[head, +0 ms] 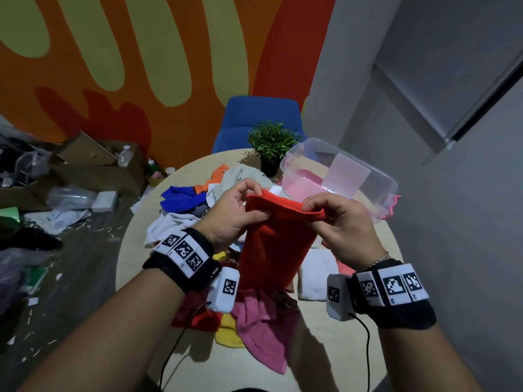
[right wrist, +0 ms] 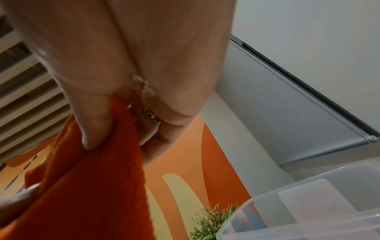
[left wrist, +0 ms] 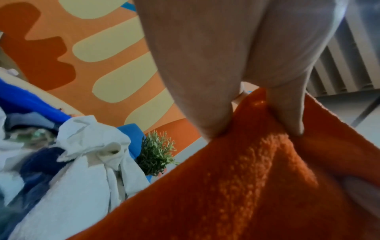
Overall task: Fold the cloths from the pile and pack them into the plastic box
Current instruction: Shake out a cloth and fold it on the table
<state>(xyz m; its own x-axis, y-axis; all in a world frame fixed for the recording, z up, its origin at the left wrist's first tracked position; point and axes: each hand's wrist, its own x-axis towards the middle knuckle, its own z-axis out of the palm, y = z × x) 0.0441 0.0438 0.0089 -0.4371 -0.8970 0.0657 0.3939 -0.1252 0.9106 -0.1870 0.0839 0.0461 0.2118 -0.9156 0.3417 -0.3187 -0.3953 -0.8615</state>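
An orange-red terry cloth [head: 276,244] hangs in the air over the round table [head: 334,329]. My left hand [head: 249,206] pinches its top edge at the left; my right hand [head: 314,209] pinches the same edge at the right. The left wrist view shows the cloth [left wrist: 257,186] pinched between thumb and fingers [left wrist: 287,116]; the right wrist view shows the cloth [right wrist: 98,186] gripped the same way. Under and behind it lies the pile of cloths [head: 198,202], with pink [head: 263,329], yellow, white and blue pieces. The clear plastic box [head: 339,176] stands at the table's far right, pink inside.
A small potted plant [head: 271,145] stands beside the box, with a blue chair [head: 260,120] behind the table. A folded white cloth [head: 317,275] lies on the table under my right wrist. Cardboard boxes [head: 93,162] and clutter cover the floor at the left.
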